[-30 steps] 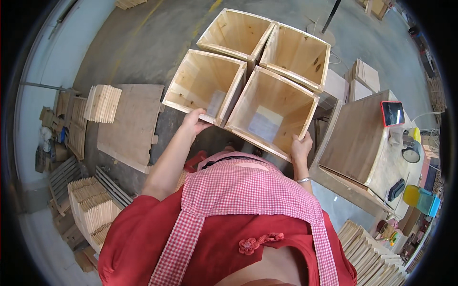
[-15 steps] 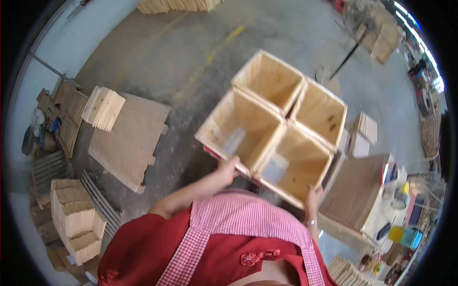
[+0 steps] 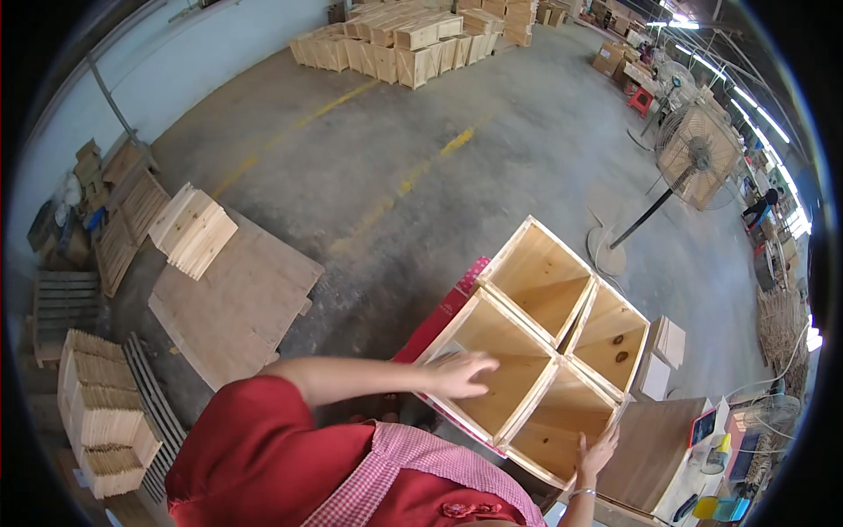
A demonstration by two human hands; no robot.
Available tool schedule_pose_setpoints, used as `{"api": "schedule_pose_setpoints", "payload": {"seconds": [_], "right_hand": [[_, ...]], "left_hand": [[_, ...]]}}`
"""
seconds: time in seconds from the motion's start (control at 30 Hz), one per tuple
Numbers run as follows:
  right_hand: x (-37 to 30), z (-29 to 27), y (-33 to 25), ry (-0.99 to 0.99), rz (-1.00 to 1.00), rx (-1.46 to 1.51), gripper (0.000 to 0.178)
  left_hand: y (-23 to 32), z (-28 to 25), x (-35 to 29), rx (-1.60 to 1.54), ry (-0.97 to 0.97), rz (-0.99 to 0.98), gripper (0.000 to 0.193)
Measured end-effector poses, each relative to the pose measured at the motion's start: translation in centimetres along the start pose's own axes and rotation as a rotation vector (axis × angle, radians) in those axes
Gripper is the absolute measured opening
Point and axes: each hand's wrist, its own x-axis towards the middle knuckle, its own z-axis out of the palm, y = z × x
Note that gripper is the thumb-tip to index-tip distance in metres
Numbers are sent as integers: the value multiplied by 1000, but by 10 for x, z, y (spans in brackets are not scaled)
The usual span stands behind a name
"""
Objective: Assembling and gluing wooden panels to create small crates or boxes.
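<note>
Several open-topped wooden boxes (image 3: 537, 281) stand pressed together in a block in front of me, on a surface with a red edge. My left hand (image 3: 461, 375) hovers over the near-left box (image 3: 518, 386), a little blurred, fingers apart and nothing gripped. A pale patch shows just behind it inside that box; I cannot tell what it is. At the near-right box (image 3: 562, 422) my right hand (image 3: 597, 455) grips the right wall, thumb inside and fingers along the outer side.
A brown-topped table (image 3: 654, 457) adjoins the boxes at right, carrying a phone (image 3: 702, 428) and small containers. Stacked boards (image 3: 195, 230) lie on a wooden sheet (image 3: 237, 299) at left. A standing fan (image 3: 698, 154) is at far right. Many wooden boxes (image 3: 395, 44) are piled far back.
My left hand has left the front rim and moved over the near-left box. The boxes now sit lower and farther right in view. My right hand stays at the right box's wall.
</note>
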Motion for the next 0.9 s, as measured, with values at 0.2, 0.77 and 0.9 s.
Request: {"api": "schedule_pose_setpoints", "payload": {"seconds": [0.2,0.77,0.9], "right_hand": [[108,0,-61,-12,-448,-70,96],[142,-1,-88,-671,-292,-297,32],[95,-32,-154,-643,-259,-401,27]], "left_hand": [[-22,-12,156,732,13,233,102],[-61,-47,192,637,-259,-21,21],[-119,-140,125,543,-192,-47,25]]}}
